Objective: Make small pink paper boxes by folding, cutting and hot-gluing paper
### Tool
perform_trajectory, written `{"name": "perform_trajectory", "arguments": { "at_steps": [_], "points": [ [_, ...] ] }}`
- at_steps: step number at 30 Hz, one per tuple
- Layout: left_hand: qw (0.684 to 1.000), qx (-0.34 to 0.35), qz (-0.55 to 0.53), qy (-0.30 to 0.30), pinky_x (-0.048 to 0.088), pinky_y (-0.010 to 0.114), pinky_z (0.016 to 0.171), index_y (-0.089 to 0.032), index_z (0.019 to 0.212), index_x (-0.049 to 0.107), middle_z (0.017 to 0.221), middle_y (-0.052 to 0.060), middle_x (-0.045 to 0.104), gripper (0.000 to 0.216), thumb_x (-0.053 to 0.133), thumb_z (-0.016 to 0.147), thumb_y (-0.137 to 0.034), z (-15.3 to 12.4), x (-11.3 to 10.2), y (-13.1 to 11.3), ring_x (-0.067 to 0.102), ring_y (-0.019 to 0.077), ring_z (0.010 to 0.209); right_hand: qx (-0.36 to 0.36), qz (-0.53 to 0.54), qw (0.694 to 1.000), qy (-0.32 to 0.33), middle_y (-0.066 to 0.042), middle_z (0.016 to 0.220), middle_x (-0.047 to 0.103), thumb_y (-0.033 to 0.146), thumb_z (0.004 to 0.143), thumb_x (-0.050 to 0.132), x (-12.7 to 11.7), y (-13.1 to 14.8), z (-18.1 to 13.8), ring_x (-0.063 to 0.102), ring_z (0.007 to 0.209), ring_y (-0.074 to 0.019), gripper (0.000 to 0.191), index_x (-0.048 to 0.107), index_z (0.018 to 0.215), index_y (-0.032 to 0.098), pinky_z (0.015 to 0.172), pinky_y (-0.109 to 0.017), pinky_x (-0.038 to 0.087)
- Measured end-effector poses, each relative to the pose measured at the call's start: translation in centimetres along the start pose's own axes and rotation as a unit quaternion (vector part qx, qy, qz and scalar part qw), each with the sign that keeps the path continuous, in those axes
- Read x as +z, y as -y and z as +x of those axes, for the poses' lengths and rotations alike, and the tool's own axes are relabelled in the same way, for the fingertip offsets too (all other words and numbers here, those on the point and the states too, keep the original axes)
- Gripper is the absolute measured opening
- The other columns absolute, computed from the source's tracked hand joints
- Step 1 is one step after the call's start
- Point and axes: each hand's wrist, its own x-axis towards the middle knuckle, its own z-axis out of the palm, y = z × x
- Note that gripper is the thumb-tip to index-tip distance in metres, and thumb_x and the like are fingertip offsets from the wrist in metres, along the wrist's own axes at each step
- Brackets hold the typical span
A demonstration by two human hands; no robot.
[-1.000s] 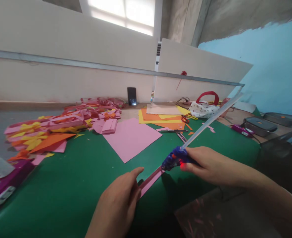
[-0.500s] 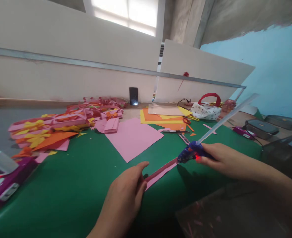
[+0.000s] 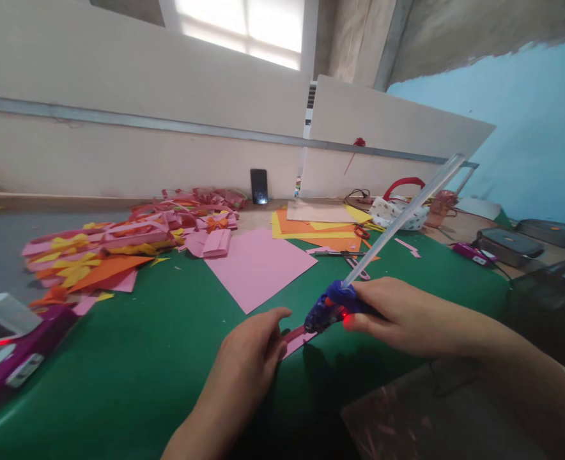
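My right hand (image 3: 397,316) is wrapped round a blue hot glue gun (image 3: 328,306), whose red light glows by my thumb. A long clear glue stick (image 3: 402,220) pokes up out of its back. The gun's nozzle points down onto a narrow folded pink paper strip (image 3: 298,344) lying on the green table cover. At the strip's near end my left hand (image 3: 248,358) grips it between thumb and fingers; the fingertips are partly hidden. Just beyond the strip lies a square pink paper sheet (image 3: 258,271), with a small folded pink paper piece (image 3: 216,243) on its left corner.
Pink paper pieces with yellow flowers (image 3: 74,268) are heaped at the left, near a purple power strip (image 3: 28,358). Orange and yellow sheets (image 3: 311,227), scissors (image 3: 362,232) and a craft pen or knife (image 3: 340,253) lie behind. A phone (image 3: 259,186) leans on the wall.
My right hand has brought the glue gun left and toward me along the pink strip, closer to my left hand. The left hand keeps its hold on the strip's end.
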Motion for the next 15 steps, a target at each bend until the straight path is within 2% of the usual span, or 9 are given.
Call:
{"name": "perform_trajectory", "arguments": {
  "at_steps": [4, 10, 15],
  "points": [
    [1.000, -0.001, -0.020, -0.005, 0.045, 0.030, 0.072, -0.021, 0.108, 0.054, 0.079, 0.002, 0.065, 0.030, 0.047, 0.078, -0.018, -0.1, -0.1, 0.0, 0.060, 0.0182, 0.079, -0.020, 0.009, 1.000, 0.010, -0.004, 0.077, 0.062, 0.041, 0.087, 0.042, 0.4, 0.7, 0.6, 0.055, 0.067, -0.0163, 0.026, 0.053, 0.080, 0.018, 0.061, -0.026, 0.038],
    [0.998, -0.030, -0.056, -0.016, 0.045, 0.028, 0.072, -0.022, 0.105, 0.054, 0.083, -0.001, 0.066, 0.030, 0.048, 0.077, -0.014, -1.0, -1.0, 0.3, 0.060, 0.0148, 0.078, 0.003, -0.007, 1.000, 0.023, -0.004, 0.077, 0.062, 0.042, 0.086, 0.041, 0.7, 0.2, 0.5, 0.055, 0.067, -0.0169, 0.027, 0.053, 0.080, 0.019, 0.060, -0.026, 0.037],
    [0.996, -0.042, -0.057, -0.048, 0.045, 0.027, 0.073, -0.023, 0.101, 0.057, 0.084, -0.002, 0.067, 0.028, 0.048, 0.077, -0.013, -1.5, -1.0, 0.6, 0.061, 0.0145, 0.079, 0.005, -0.026, 0.999, 0.021, -0.004, 0.075, 0.061, 0.043, 0.086, 0.041, 0.5, 0.4, 0.6, 0.054, 0.066, -0.0169, 0.028, 0.050, 0.076, 0.019, 0.059, -0.026, 0.036]
  ]
}}
